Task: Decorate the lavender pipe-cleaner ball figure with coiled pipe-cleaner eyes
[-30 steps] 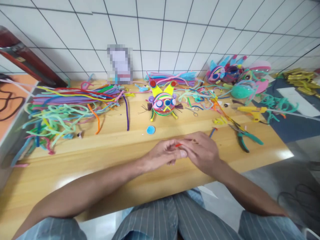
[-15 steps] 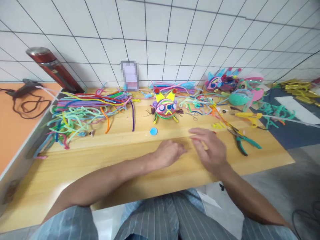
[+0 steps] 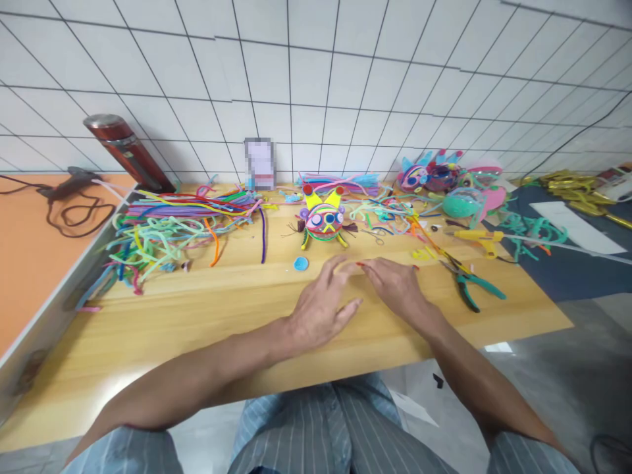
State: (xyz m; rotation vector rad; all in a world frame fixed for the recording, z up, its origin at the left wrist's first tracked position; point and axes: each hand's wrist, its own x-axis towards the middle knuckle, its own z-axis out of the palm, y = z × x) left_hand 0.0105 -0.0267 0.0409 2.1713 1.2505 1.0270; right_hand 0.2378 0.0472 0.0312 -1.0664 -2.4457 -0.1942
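Note:
My left hand [image 3: 320,306] hovers over the front of the wooden table with thumb and fingers apart and nothing visible in it. Close beside it, my right hand [image 3: 397,286] is closed, palm down. A small red piece [image 3: 360,264] shows at its fingertips; its kind is too small to make out, and the hand hides the rest. Another bit of red shows just behind the knuckles. Beyond both hands stands a round, colourful creature [image 3: 323,222] with yellow horns, blue-ringed eyes and a striped head. A blue disc [image 3: 301,263] lies in front of it.
Pipe cleaners [image 3: 162,237] are heaped on the left, near a leaning red flask [image 3: 128,155]. To the right lie teal-handled pliers [image 3: 476,286], a yellow glue gun [image 3: 481,241] and small scissors [image 3: 378,238]. More decorated figures [image 3: 429,172] stand against the tiled wall.
My left hand has opened from a closed shape, its fingers now spread. My right hand has moved left and turned palm down, with its fingers closed together. The view has shifted slightly.

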